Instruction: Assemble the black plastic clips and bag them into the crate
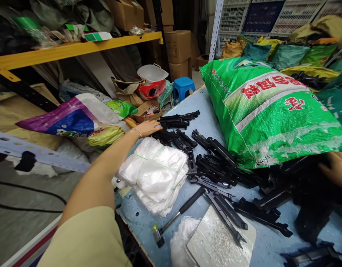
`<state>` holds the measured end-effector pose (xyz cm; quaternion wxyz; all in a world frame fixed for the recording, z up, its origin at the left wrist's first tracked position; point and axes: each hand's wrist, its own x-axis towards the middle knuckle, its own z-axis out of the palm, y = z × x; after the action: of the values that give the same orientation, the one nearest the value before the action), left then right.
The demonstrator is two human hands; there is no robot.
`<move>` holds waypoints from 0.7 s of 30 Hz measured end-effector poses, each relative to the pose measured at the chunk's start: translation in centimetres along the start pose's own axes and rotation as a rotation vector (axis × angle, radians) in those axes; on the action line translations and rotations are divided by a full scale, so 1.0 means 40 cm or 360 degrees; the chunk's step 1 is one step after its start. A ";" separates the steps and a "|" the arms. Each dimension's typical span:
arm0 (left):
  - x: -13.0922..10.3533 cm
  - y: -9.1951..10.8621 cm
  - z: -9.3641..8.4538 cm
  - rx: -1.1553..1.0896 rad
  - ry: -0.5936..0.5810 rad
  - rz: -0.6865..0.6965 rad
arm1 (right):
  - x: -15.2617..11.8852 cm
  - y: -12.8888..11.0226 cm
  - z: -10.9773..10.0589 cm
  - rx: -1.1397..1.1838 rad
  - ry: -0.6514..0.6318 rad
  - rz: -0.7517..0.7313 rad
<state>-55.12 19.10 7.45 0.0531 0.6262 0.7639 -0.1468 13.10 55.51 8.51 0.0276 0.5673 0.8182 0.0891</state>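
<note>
My left hand [148, 128], with a beaded bracelet at the wrist, reaches across the table's far left side. Its fingers lie stretched out at the edge of a pile of long black plastic parts [173, 139]; I see nothing gripped in them. My right hand [339, 168] is partly cut off at the right edge, below the green printed sack [282, 100]. Dark parts [282, 193] lie heaped beside it, and its fingertips are blurred in shadow. Between the arms rests a stack of clear plastic bags [156, 167] tied with green string.
A hammer [175, 215] lies near the table's front edge, beside a pale board [223, 241] with greyish parts [226, 213] across it. Left of the table stand filled sacks [76, 115] and a yellow-edged shelf [76, 48]. A blue stool [183, 89] is behind.
</note>
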 end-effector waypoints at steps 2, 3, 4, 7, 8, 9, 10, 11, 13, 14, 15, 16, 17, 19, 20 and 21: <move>0.045 0.035 -0.023 0.0020 0.0047 0.0169 | -0.011 -0.027 -0.016 0.0107 -0.0051 -0.0084; 0.068 0.057 -0.038 0.0041 0.0054 0.0269 | -0.018 -0.040 -0.025 0.0134 -0.0067 -0.0103; 0.091 0.083 -0.055 0.0075 0.0043 0.0371 | -0.024 -0.052 -0.033 0.0127 -0.0072 -0.0092; 0.149 0.189 -0.114 0.0210 -0.0036 0.0666 | -0.043 -0.075 -0.051 0.0048 -0.0081 -0.0080; 0.162 0.234 -0.134 0.0227 -0.0047 0.0774 | -0.047 -0.078 -0.053 0.0020 -0.0083 -0.0074; 0.171 0.281 -0.151 0.0224 -0.0043 0.0883 | -0.052 -0.081 -0.055 -0.0005 -0.0082 -0.0066; 0.176 0.328 -0.166 0.0208 -0.0030 0.0989 | -0.055 -0.082 -0.055 -0.0028 -0.0080 -0.0057; 0.179 0.370 -0.179 0.0187 -0.0011 0.1083 | -0.059 -0.083 -0.055 -0.0049 -0.0079 -0.0051; 0.186 0.428 -0.200 0.0149 0.0042 0.1200 | -0.066 -0.087 -0.057 -0.0077 -0.0072 -0.0049; 0.193 0.436 -0.208 0.0131 0.0074 0.1208 | -0.071 -0.090 -0.059 -0.0084 -0.0064 -0.0051; 0.203 0.428 -0.215 0.0103 0.0107 0.1155 | -0.076 -0.094 -0.061 -0.0085 -0.0051 -0.0058; 0.217 0.404 -0.219 0.0061 0.0143 0.1034 | -0.081 -0.099 -0.064 -0.0084 -0.0034 -0.0061; 0.235 0.368 -0.221 0.0016 0.0166 0.0849 | -0.086 -0.105 -0.067 -0.0082 -0.0011 -0.0061; 0.276 0.274 -0.213 -0.0072 0.0146 0.0314 | -0.095 -0.116 -0.071 -0.0083 0.0041 -0.0046; 0.296 0.224 -0.203 -0.0070 0.0070 0.0064 | -0.098 -0.120 -0.072 -0.0085 0.0067 -0.0039; 0.313 0.179 -0.189 -0.0050 -0.0021 -0.0148 | -0.100 -0.123 -0.073 -0.0089 0.0084 -0.0038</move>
<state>-50.03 34.30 10.19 0.0610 0.5882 0.7940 -0.1412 9.56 49.79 10.28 0.0229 0.5539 0.8226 0.1265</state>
